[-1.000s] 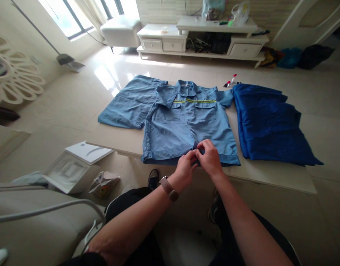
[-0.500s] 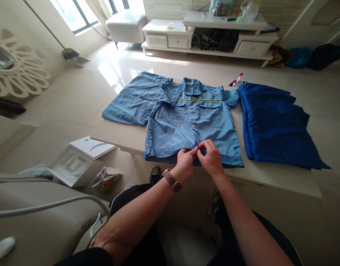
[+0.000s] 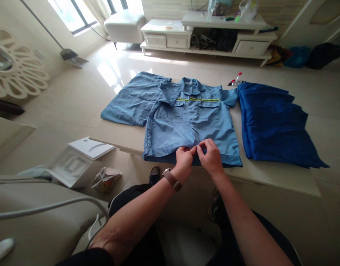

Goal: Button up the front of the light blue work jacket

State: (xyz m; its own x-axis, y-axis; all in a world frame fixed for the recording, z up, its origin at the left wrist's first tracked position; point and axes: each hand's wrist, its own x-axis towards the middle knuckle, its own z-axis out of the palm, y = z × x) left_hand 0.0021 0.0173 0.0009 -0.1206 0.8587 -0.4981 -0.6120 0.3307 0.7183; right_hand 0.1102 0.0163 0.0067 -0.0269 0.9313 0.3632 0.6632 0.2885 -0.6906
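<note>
A light blue short-sleeved work shirt (image 3: 175,125) with a yellow reflective chest stripe lies flat, front up, on a low beige table (image 3: 269,173). My left hand (image 3: 184,158), with a brown watch on its wrist, pinches the left front panel at the bottom hem. My right hand (image 3: 211,157) pinches the right front panel at the same spot. The fingertips of both hands meet at the shirt's centre opening near the table's front edge.
A dark blue garment (image 3: 272,125) lies spread on the table to the right of the shirt, a small bottle (image 3: 236,79) behind it. A white box (image 3: 75,159) and a bag (image 3: 106,179) sit on the floor at left. A white TV cabinet (image 3: 208,37) stands at the back.
Both hands stay at the hem's centre, with the fingertips drawn slightly closer together. The view has shifted a little; the garments have not moved.
</note>
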